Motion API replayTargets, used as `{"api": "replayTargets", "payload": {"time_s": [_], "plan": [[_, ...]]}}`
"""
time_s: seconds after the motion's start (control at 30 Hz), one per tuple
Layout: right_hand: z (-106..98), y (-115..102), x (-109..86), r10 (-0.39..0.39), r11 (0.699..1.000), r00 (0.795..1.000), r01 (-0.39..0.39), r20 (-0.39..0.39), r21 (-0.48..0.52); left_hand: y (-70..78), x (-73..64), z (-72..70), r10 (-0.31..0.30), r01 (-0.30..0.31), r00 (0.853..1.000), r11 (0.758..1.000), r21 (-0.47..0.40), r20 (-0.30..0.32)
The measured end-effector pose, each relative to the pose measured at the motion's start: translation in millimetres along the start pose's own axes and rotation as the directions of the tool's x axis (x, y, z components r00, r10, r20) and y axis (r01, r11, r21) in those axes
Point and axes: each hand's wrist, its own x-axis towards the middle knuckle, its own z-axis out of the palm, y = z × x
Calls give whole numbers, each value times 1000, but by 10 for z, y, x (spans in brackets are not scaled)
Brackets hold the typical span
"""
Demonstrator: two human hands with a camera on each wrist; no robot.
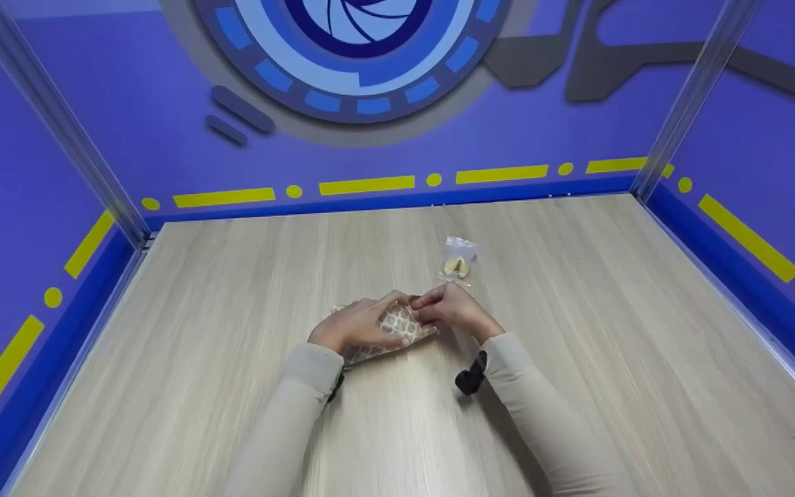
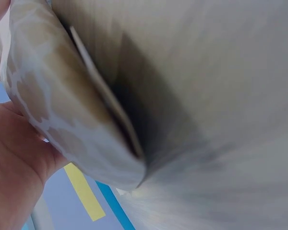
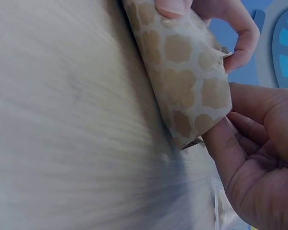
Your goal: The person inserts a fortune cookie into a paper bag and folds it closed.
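A paper bag [image 1: 399, 320] with a tan-and-white giraffe print lies tilted between both hands, low over the table. My left hand [image 1: 359, 324] grips it from the left, thumb on the near side and fingers along the far edge. At the bag's right end, the fingers of my right hand [image 1: 456, 310] pinch its edge. The right wrist view shows the printed paper [image 3: 180, 72] bulging, with the right fingertips at its edge. In the left wrist view the bag's folded end [image 2: 96, 139] stands out past the left palm. What the bag contains is hidden.
Just beyond my right hand, a fortune cookie [image 1: 458, 267] in a clear wrapper lies on the wooden table [image 1: 232, 290]. Purple panels [image 1: 128, 103] with yellow marks enclose the table at the back and sides.
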Motion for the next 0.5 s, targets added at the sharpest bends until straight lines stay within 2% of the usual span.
{"api": "replayTargets", "payload": {"time_s": [0.13,0.3,0.5], "plan": [[-2,-8,-8,22,996,1000,-24,20,84,5,-5,-7,5,-5,1000,1000,0,5],[-16,-24,-2,59,969,997,-71,56,237,9,-3,-4,-2,2,1000,1000,12,8],[-27,-59,-19,77,957,995,-91,58,277,19,2,1,-26,26,1000,999,27,10]]}}
